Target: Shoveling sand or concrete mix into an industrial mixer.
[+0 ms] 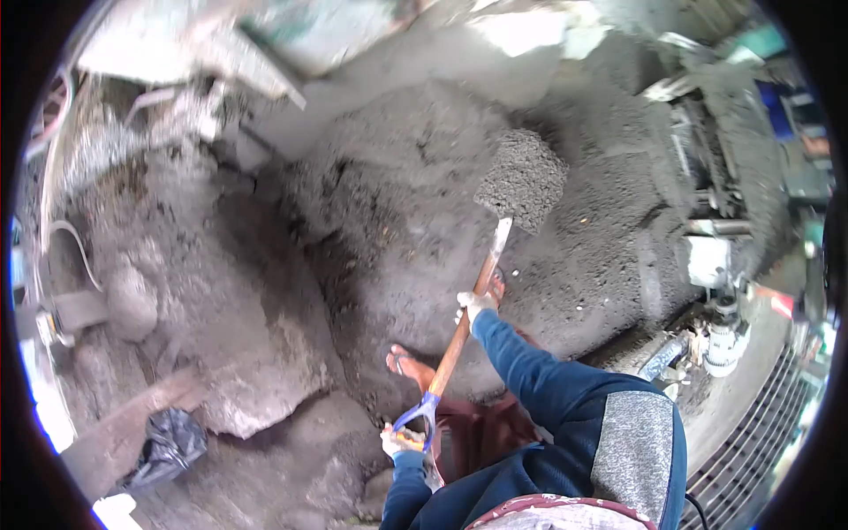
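Both of my hands wear pale gloves and hold a shovel with a wooden shaft [451,356]. My left hand [403,440] is closed round the blue and orange D-grip at the near end. Farther up, my right hand [476,306] grips the shaft. The blade lies beneath a heap of grey, coarse, damp-looking material [523,177], perhaps mortar or sand. Around it spreads a grey, gritty ground [424,218]. Whether the blade touches the ground I cannot tell.
My feet, in sandals [399,360], stand near the shaft. Large grey rock-like masses [265,371] rise at the left, with a crumpled black plastic bag [169,445] by a board. At the right are a white container [723,348], a metal grating [748,424] and debris.
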The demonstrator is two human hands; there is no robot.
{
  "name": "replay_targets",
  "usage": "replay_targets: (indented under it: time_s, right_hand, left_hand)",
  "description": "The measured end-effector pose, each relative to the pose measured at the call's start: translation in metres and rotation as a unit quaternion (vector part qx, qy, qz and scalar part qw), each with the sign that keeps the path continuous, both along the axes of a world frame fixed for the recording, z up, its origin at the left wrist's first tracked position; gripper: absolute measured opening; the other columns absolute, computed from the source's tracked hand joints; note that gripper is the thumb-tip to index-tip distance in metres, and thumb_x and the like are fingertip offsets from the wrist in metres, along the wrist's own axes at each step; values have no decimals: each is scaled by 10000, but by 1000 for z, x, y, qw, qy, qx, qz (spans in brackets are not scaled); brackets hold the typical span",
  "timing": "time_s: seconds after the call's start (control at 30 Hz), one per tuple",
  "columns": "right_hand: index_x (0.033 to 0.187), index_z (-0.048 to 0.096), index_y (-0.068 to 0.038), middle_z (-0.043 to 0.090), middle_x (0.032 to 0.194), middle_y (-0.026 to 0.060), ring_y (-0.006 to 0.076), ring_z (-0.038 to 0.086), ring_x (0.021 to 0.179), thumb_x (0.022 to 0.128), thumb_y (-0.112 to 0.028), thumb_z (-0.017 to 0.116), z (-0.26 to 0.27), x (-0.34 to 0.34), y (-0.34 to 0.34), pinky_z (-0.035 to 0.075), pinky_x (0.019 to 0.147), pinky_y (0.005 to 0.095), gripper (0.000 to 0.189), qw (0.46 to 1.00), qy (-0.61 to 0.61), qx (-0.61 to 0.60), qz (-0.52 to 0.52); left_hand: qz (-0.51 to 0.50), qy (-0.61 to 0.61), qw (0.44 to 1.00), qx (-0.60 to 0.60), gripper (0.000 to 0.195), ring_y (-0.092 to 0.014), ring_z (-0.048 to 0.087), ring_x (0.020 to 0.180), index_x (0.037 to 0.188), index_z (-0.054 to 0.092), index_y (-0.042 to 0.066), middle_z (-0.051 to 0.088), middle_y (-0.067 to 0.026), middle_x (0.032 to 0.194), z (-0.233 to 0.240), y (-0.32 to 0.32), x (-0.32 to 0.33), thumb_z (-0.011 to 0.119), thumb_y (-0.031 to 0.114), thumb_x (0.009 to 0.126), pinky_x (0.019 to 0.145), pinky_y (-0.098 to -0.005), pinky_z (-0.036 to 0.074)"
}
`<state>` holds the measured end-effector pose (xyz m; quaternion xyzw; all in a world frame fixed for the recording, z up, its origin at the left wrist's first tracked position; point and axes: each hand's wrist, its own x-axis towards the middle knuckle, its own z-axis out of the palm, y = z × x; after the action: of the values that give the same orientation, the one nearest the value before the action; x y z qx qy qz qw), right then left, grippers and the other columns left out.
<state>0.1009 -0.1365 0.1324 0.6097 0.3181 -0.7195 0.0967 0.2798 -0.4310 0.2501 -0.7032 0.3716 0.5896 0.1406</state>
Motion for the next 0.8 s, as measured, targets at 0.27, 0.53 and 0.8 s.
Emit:
replay_targets:
  time_s: [0.27, 0.53, 0.8]
  right_hand:
    - [807, 507, -120, 503, 680, 23, 198, 530, 558, 753, -116, 667, 258, -101, 107, 492, 517, 409, 169, 949, 292, 30, -111]
    - [734, 482, -99, 487, 642, 22, 167, 502, 546, 811, -114, 565, 441, -184, 316, 466, 544, 347, 115, 717, 645, 69, -255]
    - [746, 479, -141, 477, 645, 9, 181, 473, 538, 842, -160, 580, 386, -79, 401, 440, 540, 368, 141, 780, 573, 155, -199]
  left_hand:
    - [-202, 374, 887, -182, 369, -186, 497, 509, 844, 530, 120, 518, -51, 662, 58, 14, -157, 492, 487, 848, 491, -394, 433]
    - [-349, 774, 422, -317, 322, -149, 544, 549, 749, 581, 14, 579, -50, 664, 346, 247, -347, 643, 321, 822, 566, -291, 469]
    - [-589, 761, -35, -268, 287, -313, 498, 621, 675, 549, 95, 485, -80, 630, 295, 331, -288, 629, 355, 766, 589, -440, 383]
